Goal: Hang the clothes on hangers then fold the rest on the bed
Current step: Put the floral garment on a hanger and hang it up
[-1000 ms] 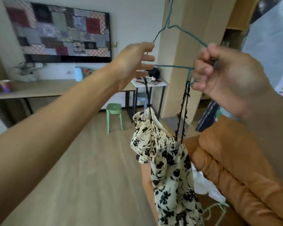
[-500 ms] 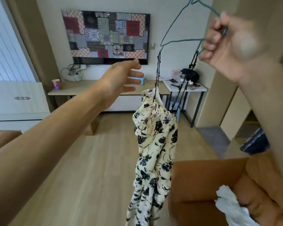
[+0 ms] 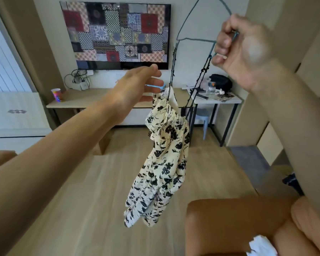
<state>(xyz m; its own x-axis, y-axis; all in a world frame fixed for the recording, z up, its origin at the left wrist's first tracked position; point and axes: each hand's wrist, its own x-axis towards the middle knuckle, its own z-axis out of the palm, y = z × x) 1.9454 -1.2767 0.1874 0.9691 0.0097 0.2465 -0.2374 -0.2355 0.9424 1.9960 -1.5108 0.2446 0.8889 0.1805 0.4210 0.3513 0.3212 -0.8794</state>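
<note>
At the lower right, closest to the camera, an orange padded piece of furniture (image 3: 229, 220) was seen, with a crumpled white cloth (image 3: 262, 245) lying on it at the frame's bottom edge.

Above it, both bare arms were stretched forward. The left hand (image 3: 135, 87) was held open with its fingers straight, their tips just beside the top edge of a hanging garment. Contact with the fabric could not be made out. The right hand (image 3: 242, 50) was raised higher, its fingers curled tightly round the right end of a teal wire hanger (image 3: 192, 38), whose hook was cut off by the top of the frame.

From that hanger a cream dress with a black floral print (image 3: 166, 159) was suspended in mid-air by thin black straps (image 3: 173, 65), one at each end of the wire. The dress was bunched and hung over a pale wooden floor (image 3: 100, 191).

Further back, a long wooden desk (image 3: 81, 97) was set against the wall, with a colourful cup (image 3: 56, 94) on it. To its right a small white-topped table (image 3: 220, 101) held a black bag (image 3: 220, 82) and clutter. A pale stool (image 3: 203, 115) was tucked underneath. On the far wall a large patchwork panel (image 3: 116, 34) was mounted.
</note>
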